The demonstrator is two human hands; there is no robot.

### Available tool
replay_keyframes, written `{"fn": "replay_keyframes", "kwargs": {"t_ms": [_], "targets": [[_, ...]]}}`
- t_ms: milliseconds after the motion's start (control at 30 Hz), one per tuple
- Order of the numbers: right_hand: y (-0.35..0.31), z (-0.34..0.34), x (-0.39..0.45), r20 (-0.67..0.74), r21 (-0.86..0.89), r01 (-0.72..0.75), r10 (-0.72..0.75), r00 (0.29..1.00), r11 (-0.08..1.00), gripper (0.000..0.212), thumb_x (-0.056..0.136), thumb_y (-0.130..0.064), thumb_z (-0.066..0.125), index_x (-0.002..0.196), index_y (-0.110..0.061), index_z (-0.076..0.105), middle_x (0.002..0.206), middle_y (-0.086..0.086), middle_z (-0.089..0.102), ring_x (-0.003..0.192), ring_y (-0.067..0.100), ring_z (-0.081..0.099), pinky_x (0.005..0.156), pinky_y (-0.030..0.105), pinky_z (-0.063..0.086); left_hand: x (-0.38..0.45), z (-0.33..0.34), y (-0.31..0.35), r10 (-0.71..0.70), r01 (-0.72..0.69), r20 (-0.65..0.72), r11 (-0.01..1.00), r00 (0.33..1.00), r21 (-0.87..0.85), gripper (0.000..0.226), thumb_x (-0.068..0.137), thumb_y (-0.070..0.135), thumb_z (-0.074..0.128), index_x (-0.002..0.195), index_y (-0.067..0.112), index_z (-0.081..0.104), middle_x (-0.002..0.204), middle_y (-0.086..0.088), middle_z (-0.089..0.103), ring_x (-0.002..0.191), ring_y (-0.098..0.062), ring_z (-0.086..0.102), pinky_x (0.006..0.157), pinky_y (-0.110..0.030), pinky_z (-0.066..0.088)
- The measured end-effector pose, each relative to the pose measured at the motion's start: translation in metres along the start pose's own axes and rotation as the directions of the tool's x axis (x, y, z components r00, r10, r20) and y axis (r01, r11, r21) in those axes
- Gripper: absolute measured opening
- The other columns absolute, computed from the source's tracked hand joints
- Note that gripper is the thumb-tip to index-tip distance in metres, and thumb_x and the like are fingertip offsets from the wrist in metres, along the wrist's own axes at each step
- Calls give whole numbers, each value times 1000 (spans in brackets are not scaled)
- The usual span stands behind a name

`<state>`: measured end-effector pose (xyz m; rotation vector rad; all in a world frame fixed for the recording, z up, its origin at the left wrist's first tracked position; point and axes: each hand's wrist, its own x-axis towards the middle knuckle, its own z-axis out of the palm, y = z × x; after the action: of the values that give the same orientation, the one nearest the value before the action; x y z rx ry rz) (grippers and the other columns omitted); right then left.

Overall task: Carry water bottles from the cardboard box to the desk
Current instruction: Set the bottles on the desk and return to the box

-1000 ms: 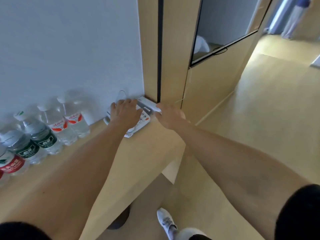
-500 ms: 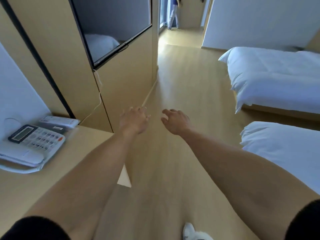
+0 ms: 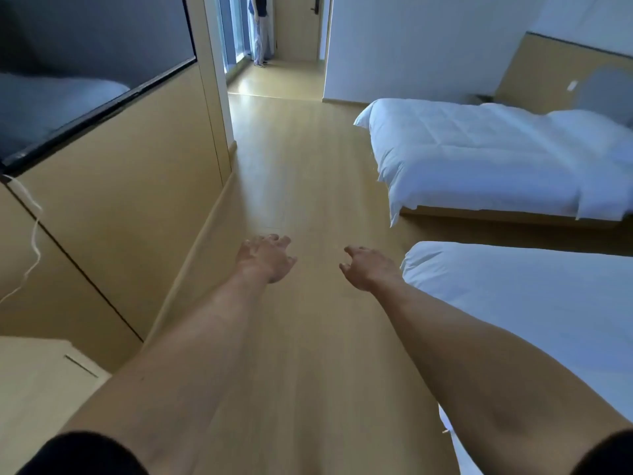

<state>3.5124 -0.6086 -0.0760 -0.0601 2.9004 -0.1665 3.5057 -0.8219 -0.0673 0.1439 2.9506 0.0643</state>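
Observation:
Both arms reach forward over the wooden floor [image 3: 308,173]. My left hand [image 3: 265,257] is empty, its fingers loosely spread. My right hand [image 3: 368,267] is also empty with relaxed, slightly bent fingers. Only a corner of the light wooden desk [image 3: 30,389] shows at the lower left. No water bottle and no cardboard box is in view.
A wood-panelled wall [image 3: 113,186] with a dark screen [image 3: 68,63] and a loose white cable [image 3: 32,241] runs along the left. Two white beds, the far bed [image 3: 479,159] and the near bed [image 3: 531,320], stand on the right. A person [image 3: 259,29] stands in the far doorway.
My view has swung right, away from the desk, the bottles and the telephone, toward the room's aisle. Both hands left the desk and now hang empty over the floor.

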Motion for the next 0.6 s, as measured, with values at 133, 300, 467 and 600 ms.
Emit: {"fn": "replay_keyframes", "kwargs": {"t_ms": [133,300,467,600], "targets": [[38,-3,22,29,11,-36,35,999,999,53,101,-46,40,149,-24,37,146,8,48,133,30,45,105,43,42,28,-5,30,-5,4,38,999,999,36,56,101,53,39,151,29,36,158,1,37,143,-27,36,117,-45,28],[67,-8,51,55,66,-69,65,996,995,55,101,-45,42,151,-24,34,149,8,47,134,29,45,106,41,41,62,-5,51,10,-13,59,999,998,47,57,101,54,39,152,30,34,158,1,36,144,-28,35,117,-45,27],[81,-10,87,71,90,-107,101,992,990,56,102,-45,42,153,-23,32,151,7,45,136,28,44,106,41,41,112,1,60,21,-25,93,999,995,34,57,101,55,39,152,31,34,159,0,34,144,-29,34,118,-47,25],[80,-12,132,84,84,-123,116,990,989,56,102,-45,43,153,-24,31,149,9,45,134,29,45,105,41,41,165,7,58,51,-54,90,998,995,25,56,101,54,39,151,29,36,157,-1,38,144,-29,35,116,-47,26]]}}
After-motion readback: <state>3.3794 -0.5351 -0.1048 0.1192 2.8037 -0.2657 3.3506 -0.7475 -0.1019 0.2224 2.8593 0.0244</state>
